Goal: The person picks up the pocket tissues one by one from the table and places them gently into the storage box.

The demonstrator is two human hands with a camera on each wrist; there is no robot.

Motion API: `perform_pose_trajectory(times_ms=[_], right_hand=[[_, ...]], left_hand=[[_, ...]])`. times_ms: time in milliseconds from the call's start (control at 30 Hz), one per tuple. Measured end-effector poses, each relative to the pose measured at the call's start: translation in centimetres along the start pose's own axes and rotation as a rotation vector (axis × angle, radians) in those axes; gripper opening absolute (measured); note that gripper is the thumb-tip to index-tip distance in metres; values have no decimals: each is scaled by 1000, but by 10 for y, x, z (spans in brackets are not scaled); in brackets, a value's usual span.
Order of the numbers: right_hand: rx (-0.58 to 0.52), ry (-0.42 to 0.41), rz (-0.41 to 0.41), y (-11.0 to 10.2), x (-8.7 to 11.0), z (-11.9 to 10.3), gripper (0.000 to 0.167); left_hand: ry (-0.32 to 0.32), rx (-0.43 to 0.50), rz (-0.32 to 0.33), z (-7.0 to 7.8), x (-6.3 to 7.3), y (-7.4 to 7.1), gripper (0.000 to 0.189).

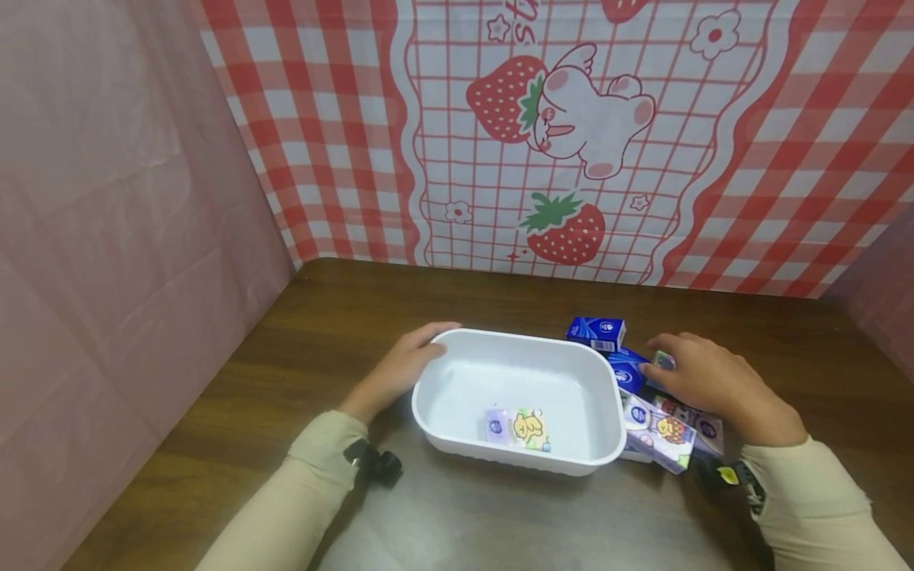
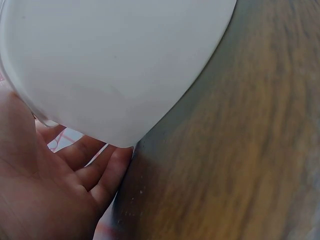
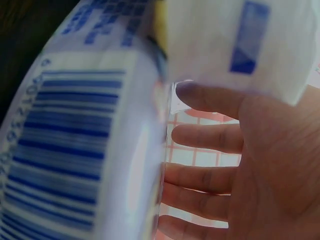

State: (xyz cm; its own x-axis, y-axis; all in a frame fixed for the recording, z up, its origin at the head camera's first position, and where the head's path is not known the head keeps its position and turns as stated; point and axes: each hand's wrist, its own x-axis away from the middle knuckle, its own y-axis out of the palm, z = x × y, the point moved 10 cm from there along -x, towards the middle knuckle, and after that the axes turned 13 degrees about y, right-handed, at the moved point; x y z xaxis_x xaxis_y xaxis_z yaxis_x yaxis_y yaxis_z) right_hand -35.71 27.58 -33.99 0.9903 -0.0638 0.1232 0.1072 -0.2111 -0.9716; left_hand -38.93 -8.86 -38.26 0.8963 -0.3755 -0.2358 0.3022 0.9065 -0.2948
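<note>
My left hand (image 1: pixel 401 369) holds the left end of a white plastic tub (image 1: pixel 517 460), thumb over the rim and fingers along the outside. In the left wrist view, the fingers (image 2: pixel 80 170) touch the tub's outer wall (image 2: pixel 115 65). Inside the tub lies a purple tissue pack (image 1: pixel 517 428) with a yellow bear print. To the right, my right hand (image 1: pixel 707 385) reaches over a pile of small packs, its fingers spread around a greenish pack (image 1: pixel 664 361). The right wrist view shows straight fingers (image 3: pixel 210 137) behind a barcoded purple pack (image 3: pixel 65 150), close to the camera.
Blue packs (image 1: pixel 597 331) lie at the tub's back right corner. Another purple pack (image 1: pixel 660 432) leans by its right side, partly over others. The brown wooden table (image 1: pixel 343 309) ends at a red-checked strawberry cloth (image 1: pixel 443 198) behind and a pinkish curtain (image 1: pixel 128 277) on the left.
</note>
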Motion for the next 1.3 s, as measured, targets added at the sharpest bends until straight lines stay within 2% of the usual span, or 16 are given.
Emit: perform_pose_trajectory(times_ms=[633, 1300], right_hand=[[14, -8, -12, 6, -2, 3, 66], [35, -18, -4, 7, -3, 2, 58]], left_hand=[[-7, -11, 0, 0, 1, 0, 38], [-11, 4, -2, -1, 1, 0, 37]])
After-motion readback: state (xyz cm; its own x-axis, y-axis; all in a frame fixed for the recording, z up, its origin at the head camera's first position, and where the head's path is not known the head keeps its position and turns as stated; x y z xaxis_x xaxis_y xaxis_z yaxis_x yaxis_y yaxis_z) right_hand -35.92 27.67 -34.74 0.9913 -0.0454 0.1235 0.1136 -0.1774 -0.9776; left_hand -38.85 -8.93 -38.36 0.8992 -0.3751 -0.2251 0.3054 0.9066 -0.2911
